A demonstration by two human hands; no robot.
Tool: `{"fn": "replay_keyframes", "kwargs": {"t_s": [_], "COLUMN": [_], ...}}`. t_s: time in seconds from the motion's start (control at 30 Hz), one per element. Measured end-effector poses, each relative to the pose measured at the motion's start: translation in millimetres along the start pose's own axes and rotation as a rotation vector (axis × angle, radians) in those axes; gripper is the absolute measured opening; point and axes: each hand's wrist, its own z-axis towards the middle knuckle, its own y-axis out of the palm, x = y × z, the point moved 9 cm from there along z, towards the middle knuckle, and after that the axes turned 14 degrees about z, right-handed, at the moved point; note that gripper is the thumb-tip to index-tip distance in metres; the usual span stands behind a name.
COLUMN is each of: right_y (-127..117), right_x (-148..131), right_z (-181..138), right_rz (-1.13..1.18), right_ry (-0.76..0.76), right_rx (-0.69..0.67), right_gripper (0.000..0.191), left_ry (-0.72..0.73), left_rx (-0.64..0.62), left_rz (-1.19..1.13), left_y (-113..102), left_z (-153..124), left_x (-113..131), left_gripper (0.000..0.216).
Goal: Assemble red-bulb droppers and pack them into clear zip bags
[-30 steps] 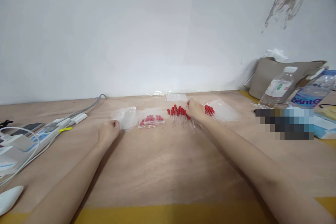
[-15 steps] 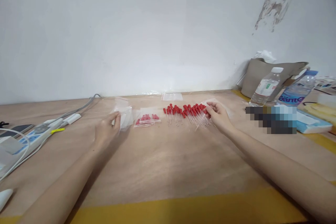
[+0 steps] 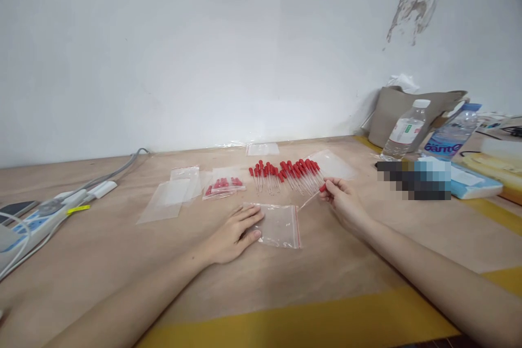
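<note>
My left hand (image 3: pixel 234 231) lies flat, fingers stretched out, on the left end of an empty clear zip bag (image 3: pixel 279 225) with a red seal strip. My right hand (image 3: pixel 342 201) pinches one red-bulbed clear dropper (image 3: pixel 313 197) just right of that bag, its tip pointing toward the bag. Behind them a row of several loose red-bulbed droppers (image 3: pixel 285 174) lies on the wooden table (image 3: pixel 244 277). A filled bag of droppers (image 3: pixel 222 186) sits left of the row.
Empty clear bags (image 3: pixel 171 198) lie at the left, others (image 3: pixel 334 164) behind the row. A power strip with cables (image 3: pixel 53 209) is far left. Two water bottles (image 3: pixel 403 130), a grey bag (image 3: pixel 408 109) and a blue-white packet (image 3: pixel 468 182) stand at the right. The wall is close behind.
My left hand has moved from the bag pile at the left toward the middle and now presses a single bag flat. My right hand has drawn one dropper out of the row toward me.
</note>
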Motion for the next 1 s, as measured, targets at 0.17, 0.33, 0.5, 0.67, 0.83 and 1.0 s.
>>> {"fn": "replay_keyframes", "kwargs": {"t_s": [0.17, 0.33, 0.5, 0.67, 0.83, 1.0], "right_y": [1.8, 9.3, 24.9, 57.3, 71.4, 73.7], "right_x": [0.7, 6.7, 21.1, 26.6, 12.7, 25.6], "right_z": [-3.9, -7.7, -21.3, -44.3, -48.1, -46.1], "right_rz": [-0.03, -0.025, 0.106, 0.005, -0.191, -0.363], "right_ry": [-0.021, 0.01, 0.167, 0.256, 0.017, 0.044], "right_rx": [-0.019, -0.066, -0.158, -0.516, -0.699, -0.766], "right_gripper": [0.033, 0.036, 0.04, 0.033, 0.026, 0.029], "left_ry": [-0.038, -0.035, -0.058, -0.068, -0.07, -0.062], "left_rx": [0.022, 0.007, 0.032, 0.046, 0.042, 0.031], "left_rz": [0.075, 0.102, 0.106, 0.155, 0.204, 0.223], "left_y": [4.5, 5.1, 4.1, 5.7, 4.6, 4.9], "left_z": [-0.5, -1.6, -4.3, -5.5, -4.8, -4.8], "left_x": [-6.7, -3.9, -2.2, -0.3, 0.8, 2.4], "left_gripper": [0.043, 0.041, 0.048, 0.052, 0.053, 0.051]}}
